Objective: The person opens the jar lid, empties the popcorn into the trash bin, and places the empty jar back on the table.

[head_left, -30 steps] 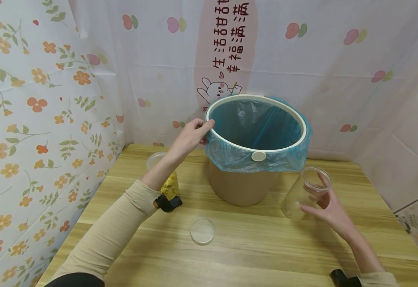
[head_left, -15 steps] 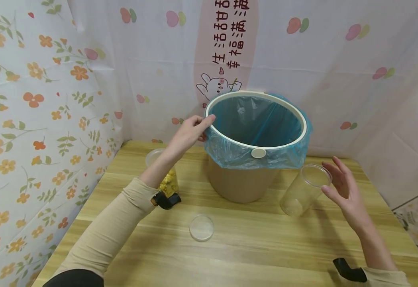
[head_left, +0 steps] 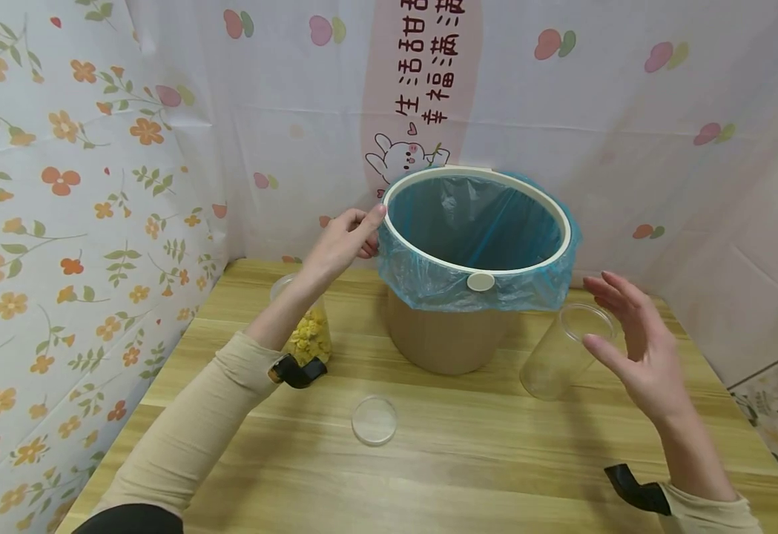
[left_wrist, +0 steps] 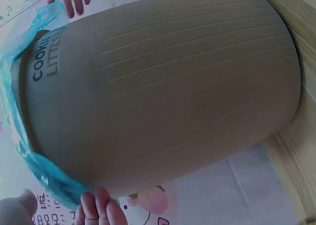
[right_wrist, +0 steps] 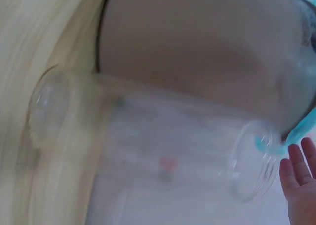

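A beige trash can with a white rim and a blue plastic bag folded over it stands at the back middle. My left hand is at the can's left side, its thumb just beside the rim. In the left wrist view, the fingers are right at the bag's edge, the thumb apart from them. An uncapped clear plastic jar stands upright right of the can. My right hand is beside the jar's mouth, fingers spread and holding nothing.
A clear jar of yellow pieces stands on the left, partly behind the left forearm. A clear round lid lies on the wooden table in front of the can. Patterned cloth hangs behind and at the sides.
My right hand has let go of the clear jar and lifted up off it. My left hand has moved slightly left, its thumb coming off the can's rim.
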Tool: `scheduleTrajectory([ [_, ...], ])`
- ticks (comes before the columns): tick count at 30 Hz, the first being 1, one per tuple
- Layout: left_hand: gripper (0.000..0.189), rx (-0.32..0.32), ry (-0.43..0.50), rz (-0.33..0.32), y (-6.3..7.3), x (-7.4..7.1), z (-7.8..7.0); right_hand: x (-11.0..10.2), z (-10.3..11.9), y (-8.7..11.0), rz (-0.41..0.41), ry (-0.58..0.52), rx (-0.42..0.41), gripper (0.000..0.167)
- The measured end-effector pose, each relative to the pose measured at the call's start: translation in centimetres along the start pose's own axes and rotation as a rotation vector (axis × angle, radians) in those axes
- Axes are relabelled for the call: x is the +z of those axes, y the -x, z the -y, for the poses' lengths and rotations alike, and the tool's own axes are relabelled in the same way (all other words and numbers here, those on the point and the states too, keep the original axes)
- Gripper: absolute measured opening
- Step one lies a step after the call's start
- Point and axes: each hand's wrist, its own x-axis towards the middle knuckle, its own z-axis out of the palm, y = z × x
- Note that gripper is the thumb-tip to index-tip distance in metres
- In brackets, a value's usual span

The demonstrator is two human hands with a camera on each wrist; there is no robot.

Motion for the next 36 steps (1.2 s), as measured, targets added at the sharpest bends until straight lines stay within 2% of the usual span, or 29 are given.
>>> scheduleTrajectory([
  [5, 0.056, 0.051, 0.031, -0.076, 0.3, -0.6, 0.5, 1.6, 0.8, -0.2, 0.026, 0.097, -0.02, 0.063],
  [11, 0.056, 0.066, 0.028, -0.116, 1.2, -1.5, 1.2, 3.5, 1.0, -0.1, 0.084, 0.267, -0.057, 0.066],
  [17, 0.047, 0.108, -0.061, -0.157, 2.4, -2.4, 2.1, 5.3, 0.7, 0.1, 0.137, 0.239, -0.091, 0.061],
  [23, 0.043, 0.169, -0.113, -0.199, 3.9, -2.6, 2.5, 6.9, 0.4, 0.3, 0.179, 0.188, -0.127, 0.056],
  [32, 0.041, 0.193, -0.167, -0.27, 5.9, -2.8, 3.5, 8.5, 0.2, 0.4, 0.234, 0.188, -0.146, 0.055],
  [36, 0.044, 0.182, -0.21, -0.316, 6.6, -2.8, 4.2, 9.3, 0.2, 0.6, 0.272, 0.192, -0.14, 0.055],
])
